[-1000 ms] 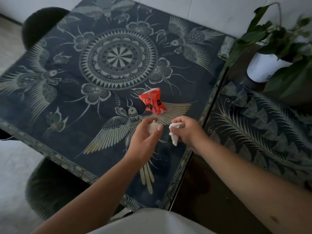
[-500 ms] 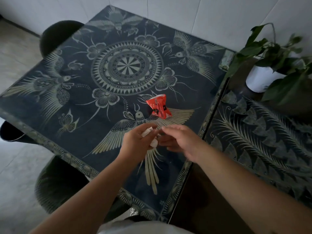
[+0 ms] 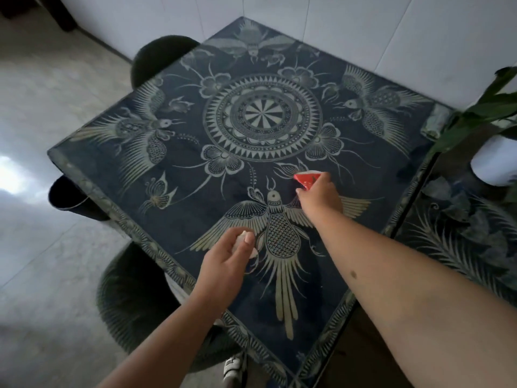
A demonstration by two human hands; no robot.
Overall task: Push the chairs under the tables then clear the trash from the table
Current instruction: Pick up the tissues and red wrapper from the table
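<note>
Head view, only one I've got: my left hand (image 3: pixel 226 259) is curled shut around a wad of white tissue (image 3: pixel 246 242), held just over the near part of the patterned desk (image 3: pixel 112 169), above the bird motif. My right hand (image 3: pixel 319 194) is stretched further in, fingers (image 3: pixel 321 177) closing down on the red wrapper (image 3: pixel 306 179), which looks to be touching the desk surface; can't tell for sure whether it's pinched or just covered, the hand hides most of it. Chairs: one dark round chair (image 3: pixel 159 57) tucked at the far corner, another stool (image 3: pixel 72 197) under the left edge, a fuzzy chair (image 3: pixel 131 298) partly under the near edge, so I'd judge the chair part done or near enough. Trash part is midway: tissue in hand, red wrapper is the last piece I see on the desk, and both need carrying off to a bin, none in view. Potted plant (image 3: pixel 492 152) sits on the neighbouring desk, right, not trash.
</note>
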